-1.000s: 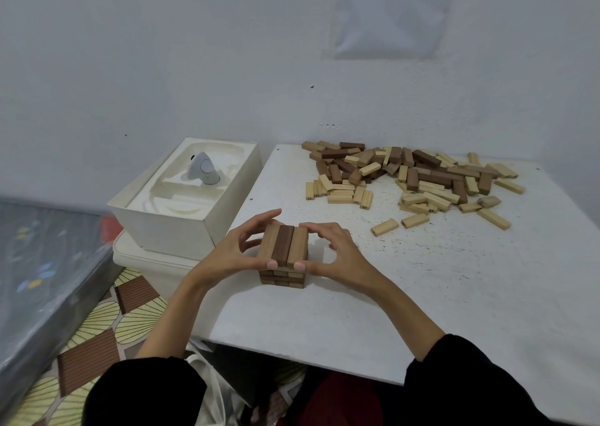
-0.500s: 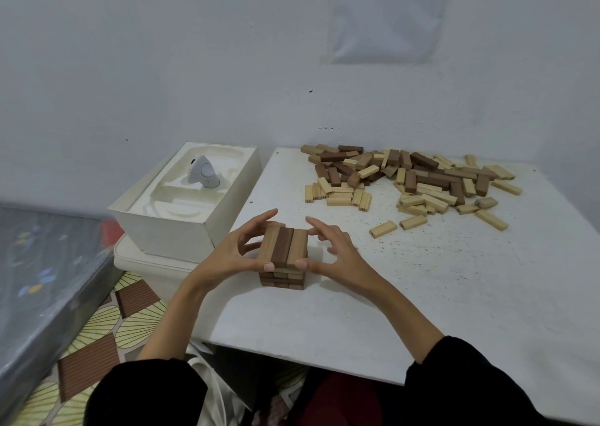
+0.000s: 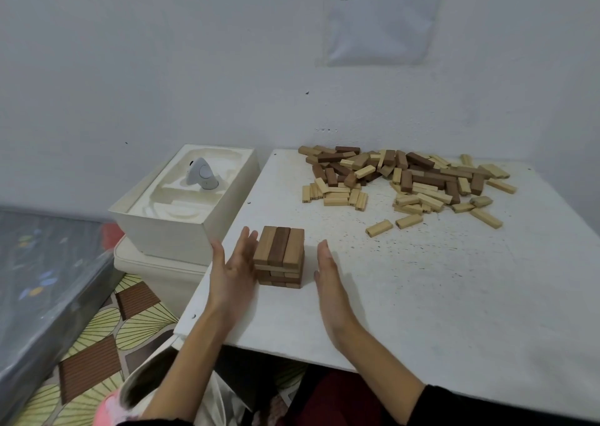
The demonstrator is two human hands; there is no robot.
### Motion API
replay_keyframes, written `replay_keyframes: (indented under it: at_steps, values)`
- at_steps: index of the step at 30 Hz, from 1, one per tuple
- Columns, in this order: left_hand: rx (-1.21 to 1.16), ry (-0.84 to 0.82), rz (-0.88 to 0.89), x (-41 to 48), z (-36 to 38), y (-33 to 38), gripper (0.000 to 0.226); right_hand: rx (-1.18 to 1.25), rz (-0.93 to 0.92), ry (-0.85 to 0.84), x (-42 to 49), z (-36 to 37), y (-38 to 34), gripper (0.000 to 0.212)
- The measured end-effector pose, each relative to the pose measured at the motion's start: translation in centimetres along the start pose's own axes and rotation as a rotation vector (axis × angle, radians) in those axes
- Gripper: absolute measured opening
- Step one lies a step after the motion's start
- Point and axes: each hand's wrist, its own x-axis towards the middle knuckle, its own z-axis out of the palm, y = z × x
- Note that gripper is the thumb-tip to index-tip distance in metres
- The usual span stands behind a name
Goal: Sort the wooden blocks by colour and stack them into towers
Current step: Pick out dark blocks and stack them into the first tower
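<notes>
Wooden blocks in mixed light and dark form a short tower on the table. The left hand, flat and straight-fingered, is close against the tower's left side. The right hand, equally flat, stands just apart on the tower's right. Loose blocks lie well behind the tower.

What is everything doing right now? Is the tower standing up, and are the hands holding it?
tower: standing upright, mixed browns
left hand: open, flat beside the tower
right hand: open, apart from the tower
loose blocks: heaped, light and dark mixed
white box: open, grey gadget inside
</notes>
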Motion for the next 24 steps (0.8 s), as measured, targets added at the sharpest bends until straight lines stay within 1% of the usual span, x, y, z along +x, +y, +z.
replay_keyframes:
  at_steps: [2,3,4,5,6,8,9,10,12,14,15,16,19,21,24]
  values:
    - [0.194,0.049,0.066,-0.6,0.4,-0.9,0.105,0.035,0.007,-0.017,-0.3,0.5,0.1,0.024]
    - [0.267,0.080,0.102,-0.8,0.6,-1.4,0.118,0.043,-0.002,-0.028,-0.5,0.7,0.2,0.020]
    - [0.285,0.088,0.113,-1.0,0.7,-1.7,0.125,0.043,-0.015,-0.039,-0.6,0.9,0.2,0.018]
    - [0.292,0.090,0.122,-1.1,0.8,-2.0,0.125,0.038,-0.026,-0.048,-0.7,1.1,0.2,0.019]
    - [0.310,0.093,0.144,-1.2,0.7,-2.2,0.117,0.030,-0.032,-0.051,-0.7,1.2,0.2,0.021]
    - [0.393,0.081,0.240,-1.2,0.0,-1.9,0.081,-0.004,-0.044,-0.055,-0.4,0.8,0.3,0.028]
    - [0.440,0.053,0.273,-1.0,-0.7,-1.5,0.073,-0.033,-0.053,-0.060,-0.1,0.4,0.3,0.036]
    - [0.464,-0.006,0.271,-0.7,-1.9,-1.0,0.074,-0.068,-0.053,-0.063,0.2,0.1,0.2,0.045]
    - [0.568,-0.131,0.248,-0.2,-4.1,0.2,0.084,-0.128,-0.067,-0.069,0.7,-0.7,-0.2,0.058]
    - [0.678,-0.208,0.248,0.2,-5.3,1.1,0.096,-0.165,-0.096,-0.079,1.4,-1.6,-0.7,0.070]
    - [0.709,-0.241,0.241,0.5,-5.6,1.4,0.102,-0.174,-0.105,-0.075,1.7,-2.0,-0.9,0.069]
    - [0.733,-0.269,0.232,0.8,-5.6,1.5,0.105,-0.175,-0.116,-0.067,2.0,-2.2,-1.0,0.064]
    - [0.791,-0.311,0.204,1.7,-5.0,1.8,0.109,-0.151,-0.141,-0.040,2.4,-2.5,-0.8,0.042]
    - [0.808,-0.310,0.196,2.4,-4.7,1.9,0.108,-0.163,-0.143,-0.045,2.4,-2.4,-0.6,0.039]
    - [0.847,-0.354,0.191,3.0,-4.5,2.0,0.104,-0.179,-0.135,-0.064,2.3,-2.5,-0.4,0.043]
